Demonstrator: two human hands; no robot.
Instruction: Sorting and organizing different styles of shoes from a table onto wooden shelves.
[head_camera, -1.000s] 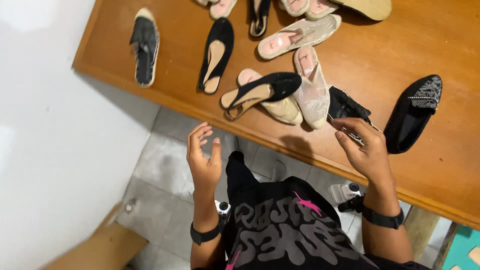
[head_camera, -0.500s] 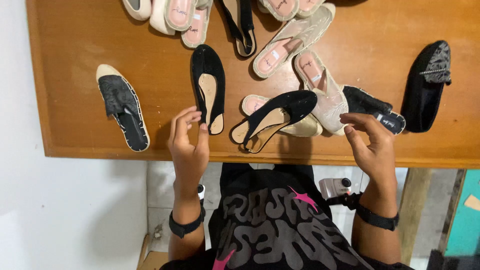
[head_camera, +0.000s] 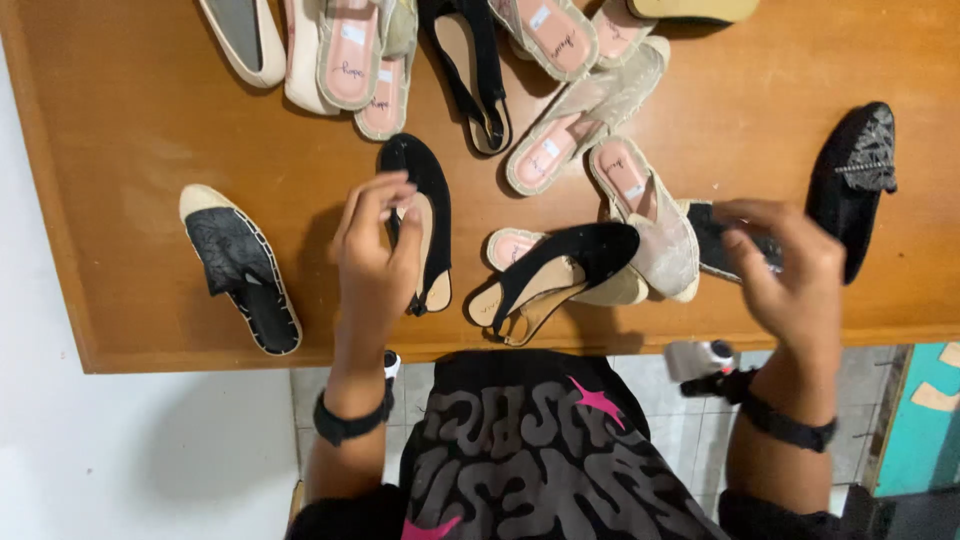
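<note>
My left hand (head_camera: 372, 262) reaches over the wooden table (head_camera: 130, 120), fingers apart, fingertips touching the left edge of a flat black slingback shoe (head_camera: 437, 178). My right hand (head_camera: 790, 275) hovers with spread, slightly curled fingers over a small black shoe (head_camera: 708, 232), partly hiding it; whether it grips it is unclear. Between the hands lies a black heeled slingback (head_camera: 590, 250) on top of a beige shoe (head_camera: 612, 290). A beige mesh shoe (head_camera: 655, 225) leans beside it.
A black lace espadrille mule (head_camera: 240, 268) lies at the left. A black pointed flat with a beaded toe (head_camera: 858, 175) lies at the right. Several pink-lined and black shoes (head_camera: 352, 55) crowd the far side. The table's front edge (head_camera: 200, 358) is close to my body.
The view has closed in on the table. My left hand has moved forward onto the flat black slingback. My right hand has stayed over the small black shoe.
</note>
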